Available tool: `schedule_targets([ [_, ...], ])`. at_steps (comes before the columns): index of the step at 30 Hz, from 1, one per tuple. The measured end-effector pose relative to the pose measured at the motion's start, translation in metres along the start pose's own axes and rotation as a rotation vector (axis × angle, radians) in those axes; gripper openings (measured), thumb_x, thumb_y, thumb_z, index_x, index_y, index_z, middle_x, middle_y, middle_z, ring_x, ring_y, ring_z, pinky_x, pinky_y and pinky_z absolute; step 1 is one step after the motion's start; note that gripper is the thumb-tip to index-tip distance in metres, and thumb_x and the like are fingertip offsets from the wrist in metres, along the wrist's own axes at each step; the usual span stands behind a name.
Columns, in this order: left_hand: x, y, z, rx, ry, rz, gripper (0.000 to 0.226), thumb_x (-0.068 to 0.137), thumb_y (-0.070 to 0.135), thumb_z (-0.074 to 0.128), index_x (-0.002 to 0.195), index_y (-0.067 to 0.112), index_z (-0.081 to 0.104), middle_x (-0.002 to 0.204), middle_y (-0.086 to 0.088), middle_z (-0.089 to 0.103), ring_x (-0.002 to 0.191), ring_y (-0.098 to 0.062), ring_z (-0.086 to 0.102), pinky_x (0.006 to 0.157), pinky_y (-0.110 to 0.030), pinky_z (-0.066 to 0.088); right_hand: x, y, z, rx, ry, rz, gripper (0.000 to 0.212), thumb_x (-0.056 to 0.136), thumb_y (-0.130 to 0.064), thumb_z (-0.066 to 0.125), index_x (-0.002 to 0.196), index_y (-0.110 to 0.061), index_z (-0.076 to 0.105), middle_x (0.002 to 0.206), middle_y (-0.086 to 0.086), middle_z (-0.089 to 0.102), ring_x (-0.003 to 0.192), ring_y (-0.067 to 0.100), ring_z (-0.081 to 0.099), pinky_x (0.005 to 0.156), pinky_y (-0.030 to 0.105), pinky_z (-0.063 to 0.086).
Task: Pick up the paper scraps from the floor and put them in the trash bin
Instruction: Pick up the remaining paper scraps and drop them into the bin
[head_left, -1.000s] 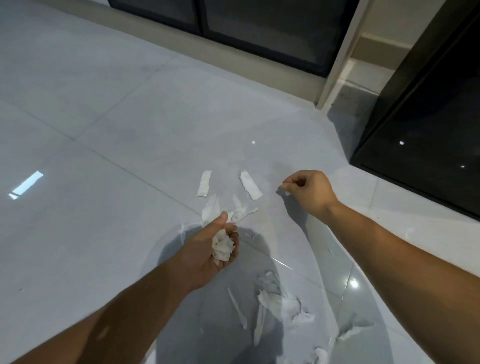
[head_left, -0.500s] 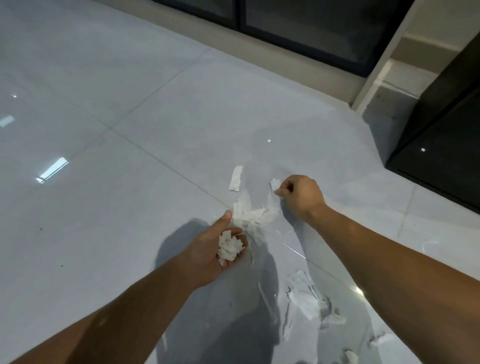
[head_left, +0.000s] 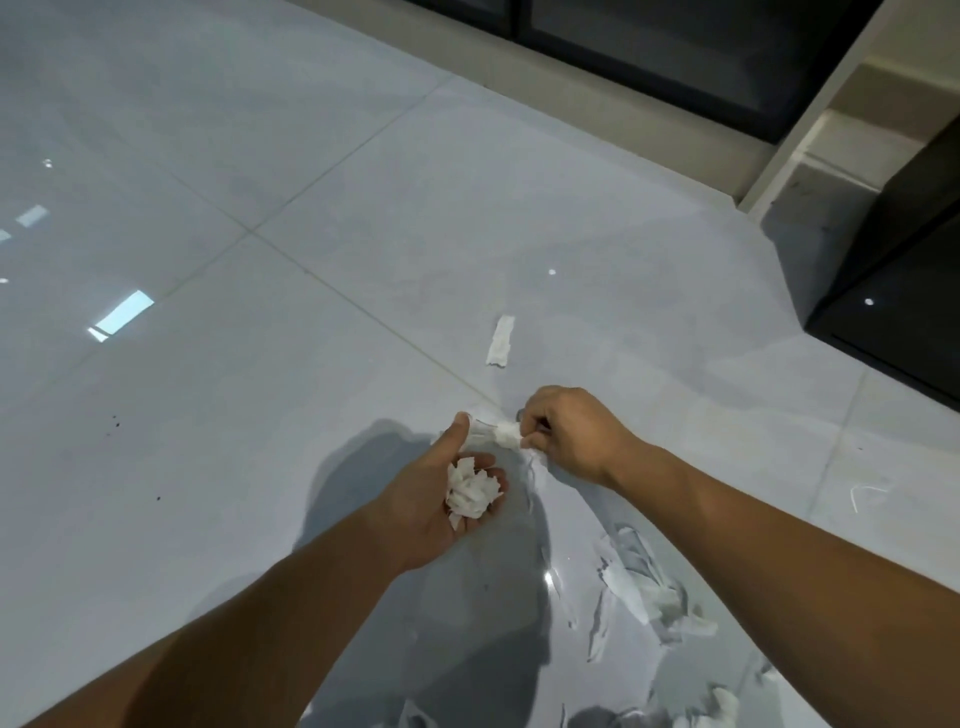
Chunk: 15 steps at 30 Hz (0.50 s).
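My left hand (head_left: 434, 499) is cupped palm up, holding a wad of white paper scraps (head_left: 471, 491). My right hand (head_left: 569, 434) is closed on a bunch of scraps (head_left: 506, 434) just beside the left thumb, low over the floor. One long white scrap (head_left: 500, 341) lies alone on the grey tiles beyond both hands. More torn scraps (head_left: 636, 587) lie at the lower right, under my right forearm, with others (head_left: 722, 709) near the bottom edge. No trash bin is in view.
The glossy grey tile floor (head_left: 260, 415) stretches left and ahead. A dark cabinet (head_left: 904, 291) stands at the right and dark glass doors (head_left: 649, 47) run along the far wall. A few small dark specks (head_left: 115, 423) dot the floor at left.
My right hand swept the cluster of scraps off the floor and came back toward the left hand holding them. Only the single long scrap remains ahead; the view shifted left.
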<state>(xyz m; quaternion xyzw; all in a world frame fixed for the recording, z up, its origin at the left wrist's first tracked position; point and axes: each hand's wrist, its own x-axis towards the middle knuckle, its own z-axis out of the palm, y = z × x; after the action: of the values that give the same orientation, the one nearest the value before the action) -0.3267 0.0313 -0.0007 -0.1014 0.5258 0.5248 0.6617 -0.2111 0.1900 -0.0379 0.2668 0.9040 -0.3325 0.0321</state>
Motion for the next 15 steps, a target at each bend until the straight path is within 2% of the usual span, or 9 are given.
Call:
schedule_targets([
  [2,-0.002,0.0,0.002,-0.033,-0.035,-0.008,0.054,0.09,0.054,0.054,0.094,-0.001,0.059,0.072,-0.013,0.062,0.05,-0.018,0.063,0.047,-0.023,0.052,-0.006,-0.004,-0.006,0.243,0.094,0.18,0.009,0.081,-0.014,0.078,0.076,-0.013,0.071,0.077,-0.002,0.066,0.067,0.015,0.06,0.064,0.028,0.049],
  [4,0.0,-0.001,0.005,-0.041,-0.109,-0.001,0.061,0.09,0.057,0.05,0.103,-0.002,0.059,0.076,-0.012,0.064,0.056,-0.017,0.063,0.053,-0.024,0.053,-0.018,-0.015,-0.014,0.566,0.202,0.306,0.01,0.079,-0.012,0.081,0.078,-0.009,0.071,0.065,-0.002,0.06,0.054,0.011,0.051,0.053,0.022,0.046],
  [7,0.002,-0.006,0.016,-0.014,-0.257,0.026,0.077,0.094,0.065,0.035,0.123,-0.003,0.057,0.089,-0.01,0.061,0.067,-0.011,0.058,0.054,-0.016,0.042,-0.039,-0.036,-0.023,0.765,0.256,0.308,0.014,0.077,-0.006,0.082,0.085,-0.004,0.07,0.071,0.011,0.065,0.06,0.011,0.056,0.056,0.019,0.052],
  [8,0.002,-0.006,0.022,-0.009,-0.267,0.023,0.081,0.094,0.066,0.033,0.129,-0.003,0.056,0.098,-0.011,0.065,0.073,-0.012,0.063,0.057,-0.018,0.046,-0.046,-0.041,-0.023,0.76,0.256,0.295,0.014,0.077,-0.007,0.082,0.084,-0.006,0.07,0.075,0.015,0.068,0.062,0.013,0.059,0.059,0.021,0.054],
  [10,0.002,-0.007,0.032,-0.018,-0.273,-0.004,0.077,0.094,0.064,0.037,0.129,0.0,0.059,0.118,-0.014,0.069,0.095,-0.02,0.07,0.075,-0.028,0.056,-0.059,-0.049,-0.02,0.676,0.254,0.261,0.011,0.078,-0.012,0.08,0.08,-0.014,0.07,0.078,0.011,0.071,0.064,0.015,0.062,0.063,0.026,0.056],
  [11,0.002,-0.007,0.036,-0.041,-0.283,-0.004,0.073,0.094,0.061,0.04,0.123,-0.003,0.061,0.114,-0.016,0.07,0.097,-0.022,0.07,0.079,-0.032,0.057,-0.063,-0.05,-0.017,0.586,0.245,0.23,0.009,0.08,-0.015,0.078,0.079,-0.019,0.07,0.076,0.005,0.07,0.068,0.014,0.063,0.065,0.027,0.056],
  [13,0.001,-0.006,0.043,-0.065,-0.284,0.012,0.059,0.097,0.051,0.044,0.099,-0.004,0.066,0.088,-0.014,0.072,0.076,-0.02,0.071,0.068,-0.028,0.058,-0.07,-0.05,-0.017,0.317,0.213,0.135,0.008,0.084,-0.019,0.072,0.083,-0.027,0.073,0.081,-0.009,0.068,0.083,0.007,0.058,0.07,0.019,0.045],
  [15,0.003,-0.006,0.046,-0.035,-0.233,0.036,0.047,0.098,0.042,0.047,0.086,0.002,0.066,0.077,-0.011,0.068,0.066,-0.018,0.068,0.061,-0.026,0.055,-0.075,-0.05,-0.021,0.177,0.179,0.022,0.017,0.087,-0.017,0.064,0.09,-0.029,0.075,0.085,-0.016,0.068,0.093,0.004,0.051,0.077,0.012,0.039],
])
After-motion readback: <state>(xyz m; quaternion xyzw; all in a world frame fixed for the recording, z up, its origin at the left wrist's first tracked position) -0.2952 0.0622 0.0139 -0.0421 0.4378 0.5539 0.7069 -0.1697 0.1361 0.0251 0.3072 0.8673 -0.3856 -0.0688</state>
